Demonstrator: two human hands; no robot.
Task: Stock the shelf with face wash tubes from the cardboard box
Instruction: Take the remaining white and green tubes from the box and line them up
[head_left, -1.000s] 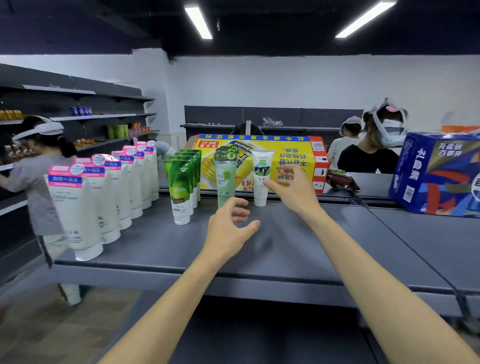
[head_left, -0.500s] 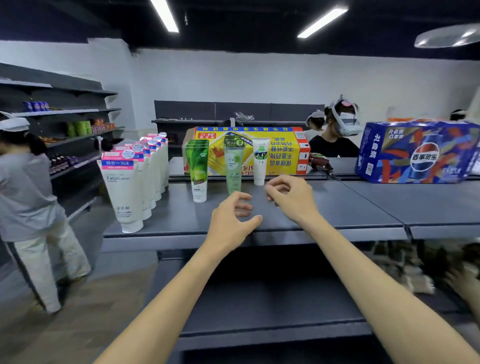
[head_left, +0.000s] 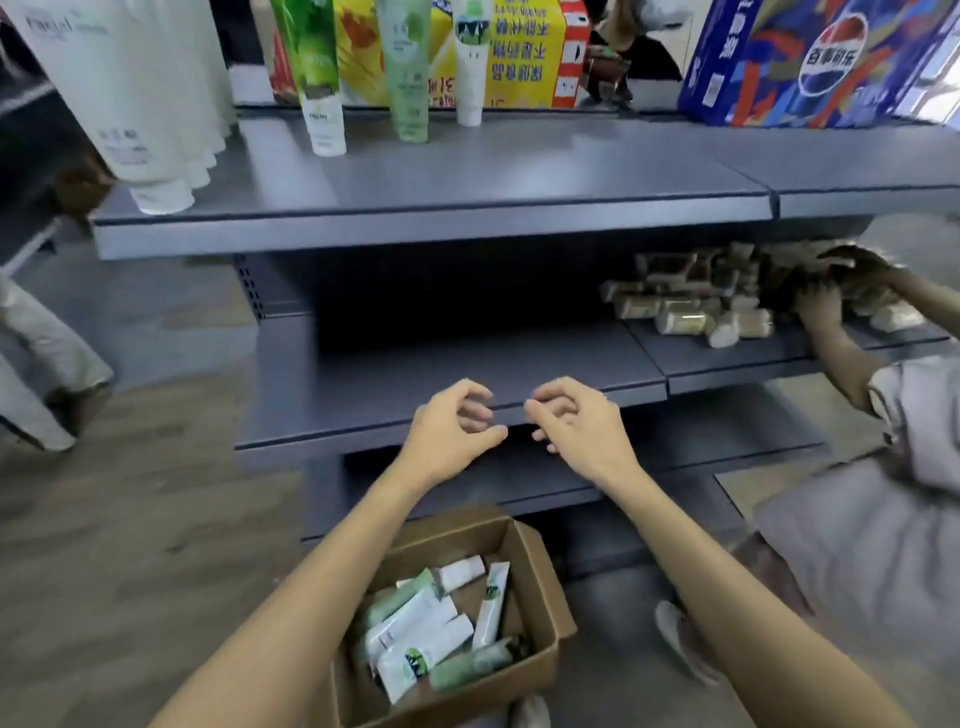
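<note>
Hovering hands (head_left: 511, 428) (both empty) above cardboard box (head_left: 540, 577)

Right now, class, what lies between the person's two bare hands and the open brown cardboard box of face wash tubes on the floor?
In the head view, only the grey lower shelf edge lies between the left hand, right hand and cardboard box.

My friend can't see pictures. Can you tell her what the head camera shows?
Two empty hands, left hand and right hand, hover over an open cardboard box of face wash tubes on the floor. Above, more tubes stand on the grey top shelf.
</note>
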